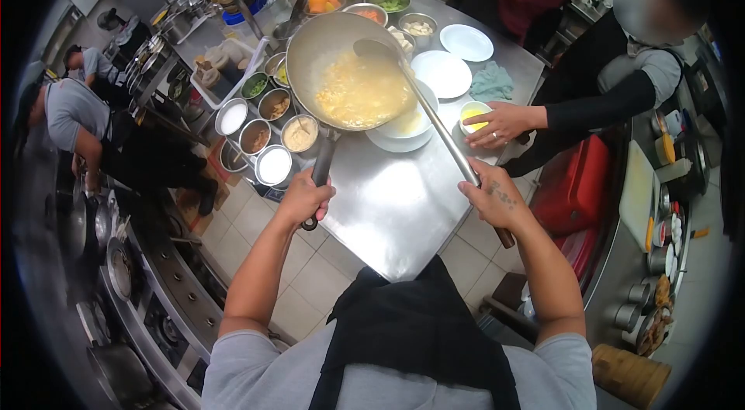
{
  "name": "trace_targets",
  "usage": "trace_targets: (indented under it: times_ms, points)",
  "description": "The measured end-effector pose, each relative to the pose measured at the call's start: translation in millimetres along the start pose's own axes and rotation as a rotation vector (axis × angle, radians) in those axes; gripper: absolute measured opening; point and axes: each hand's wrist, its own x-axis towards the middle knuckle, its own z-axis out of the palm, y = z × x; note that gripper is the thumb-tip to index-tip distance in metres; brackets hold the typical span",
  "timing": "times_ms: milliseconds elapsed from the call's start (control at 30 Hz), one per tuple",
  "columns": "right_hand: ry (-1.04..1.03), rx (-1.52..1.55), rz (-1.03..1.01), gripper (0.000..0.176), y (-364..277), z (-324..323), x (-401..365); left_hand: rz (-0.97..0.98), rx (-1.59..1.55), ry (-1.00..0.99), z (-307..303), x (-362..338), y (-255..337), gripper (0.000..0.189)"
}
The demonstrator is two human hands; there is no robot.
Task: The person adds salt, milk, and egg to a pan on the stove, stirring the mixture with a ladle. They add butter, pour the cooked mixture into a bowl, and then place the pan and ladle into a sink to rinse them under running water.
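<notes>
My left hand (pixel 305 199) is wrapped round the black handle of a wok (pixel 310 61), which is tilted above the table. Yellowish soup with small pieces (pixel 361 96) lies in the wok. My right hand (pixel 497 197) grips the long handle of a ladle (pixel 438 121), whose head rests inside the wok at the soup's far edge. Partly hidden below the wok's rim is a white bowl (pixel 415 133) on a plate. Just right of it, a co-worker's hand (pixel 504 124) holds a small white bowl with yellow contents (pixel 475 112).
Several metal containers of ingredients, including a white powder (pixel 274 166), stand left of the wok. White plates (pixel 441 75) and a teal cloth (pixel 491 82) lie on the steel table (pixel 380 208). A red cooler (pixel 570 185) stands at right. Other people stand nearby.
</notes>
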Motion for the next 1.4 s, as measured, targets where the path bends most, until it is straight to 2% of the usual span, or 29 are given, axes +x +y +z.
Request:
trace_targets:
  times_ms: [167, 233, 467, 533, 733, 1133, 1400]
  points:
    - [-0.013, 0.024, 0.007, 0.026, 2.4, 0.8, -1.4, -0.007, 0.011, 0.015, -1.4, 3.2, -1.6, 0.014]
    - [-0.042, 0.053, 0.069, 0.026, -4.1, -2.1, -2.8, -0.010, 0.015, 0.021, -2.7, 3.4, -0.7, 0.014]
    - [-0.019, 0.075, 0.033, 0.025, -6.2, -3.4, -4.0, -0.009, 0.024, 0.039, -5.0, 1.4, 4.7, 0.013]
    - [-0.080, 0.147, 0.130, 0.024, -8.6, -6.0, -4.7, -0.009, 0.026, 0.038, -5.7, 2.0, 4.5, 0.013]
    - [-0.080, 0.214, 0.194, 0.021, -10.7, -6.6, -6.4, -0.001, 0.054, 0.046, -6.8, 3.0, 3.7, 0.016]
    - [-0.046, 0.093, 0.109, 0.021, -8.3, -11.1, -11.1, 0.028, 0.172, 0.071, -5.1, -0.7, 14.1, 0.013]
    - [-0.072, 0.111, 0.137, 0.020, -4.2, -15.9, -13.7, 0.040, 0.195, 0.062, -6.0, -1.1, 19.4, 0.012]
